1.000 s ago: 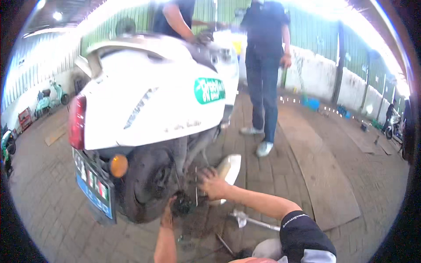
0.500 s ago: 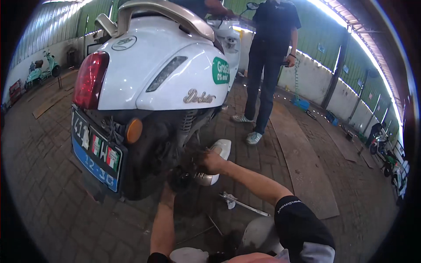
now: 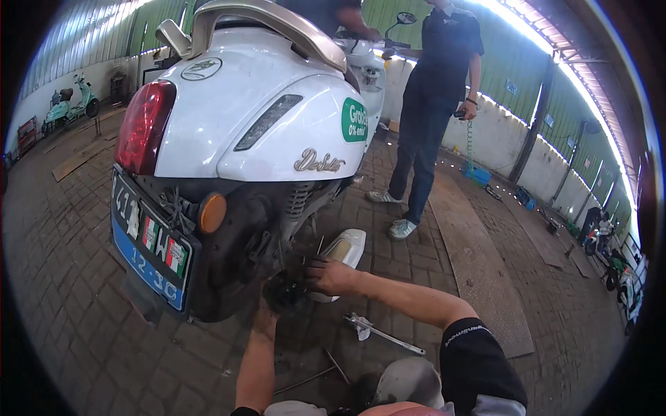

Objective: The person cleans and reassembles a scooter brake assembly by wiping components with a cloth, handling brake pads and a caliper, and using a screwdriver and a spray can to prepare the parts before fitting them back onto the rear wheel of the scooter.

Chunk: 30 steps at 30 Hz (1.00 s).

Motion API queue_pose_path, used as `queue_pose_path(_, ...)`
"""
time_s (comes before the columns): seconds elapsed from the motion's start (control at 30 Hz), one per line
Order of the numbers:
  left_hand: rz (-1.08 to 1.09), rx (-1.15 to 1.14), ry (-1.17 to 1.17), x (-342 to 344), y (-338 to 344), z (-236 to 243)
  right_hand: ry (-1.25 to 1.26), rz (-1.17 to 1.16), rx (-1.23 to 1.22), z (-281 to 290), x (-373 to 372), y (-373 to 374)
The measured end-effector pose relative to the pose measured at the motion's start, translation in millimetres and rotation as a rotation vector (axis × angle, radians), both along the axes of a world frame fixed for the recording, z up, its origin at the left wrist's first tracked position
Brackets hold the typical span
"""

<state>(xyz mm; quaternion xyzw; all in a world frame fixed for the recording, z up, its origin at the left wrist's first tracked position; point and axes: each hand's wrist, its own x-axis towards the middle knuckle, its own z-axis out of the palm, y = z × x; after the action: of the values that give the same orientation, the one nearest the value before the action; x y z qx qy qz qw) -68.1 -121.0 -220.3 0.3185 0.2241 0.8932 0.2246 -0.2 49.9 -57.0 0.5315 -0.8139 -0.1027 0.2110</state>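
Observation:
A white scooter [image 3: 257, 125] fills the upper left, seen from behind, with a red tail light [image 3: 144, 126] and a blue number plate [image 3: 147, 247]. My left hand [image 3: 266, 320] reaches up under its rear, by the dark rear wheel [image 3: 229, 277] and a black part [image 3: 284, 291]; its fingers are partly hidden. My right hand [image 3: 329, 276] is at the same spot from the right, fingers bent around something small and dark beside the wheel. What either hand holds is not clear.
A white body panel [image 3: 341, 251] lies on the brick floor behind my right hand. A metal wrench [image 3: 381, 333] and thin rods [image 3: 312, 378] lie near my knees. A person in dark clothes [image 3: 433, 104] stands at the scooter's right. Other scooters [image 3: 69, 104] are parked far left.
The view has moved closer and lower behind the scooter, which now fills more of the picture. Both hands stay at the rear wheel area, my right hand slightly lower.

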Motion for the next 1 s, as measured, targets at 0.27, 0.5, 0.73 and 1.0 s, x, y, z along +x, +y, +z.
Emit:
queue_pose_path(0.27,0.584,-0.497,0.003,19,18,-17,-0.287,-0.238,-0.092,-37,-9,25)
queue_pose_path(0.5,0.361,-0.456,-0.226,44,-5,64,-0.234,-0.226,0.199,-7,-12,48)
queue_pose_path(0.73,0.248,-0.635,-0.478,35,-6,71,-0.216,-0.211,-0.706,-53,2,35)
queue_pose_path(1.0,0.218,-0.44,-0.454,13,-8,25,-0.345,-0.266,-0.777,-84,5,35)
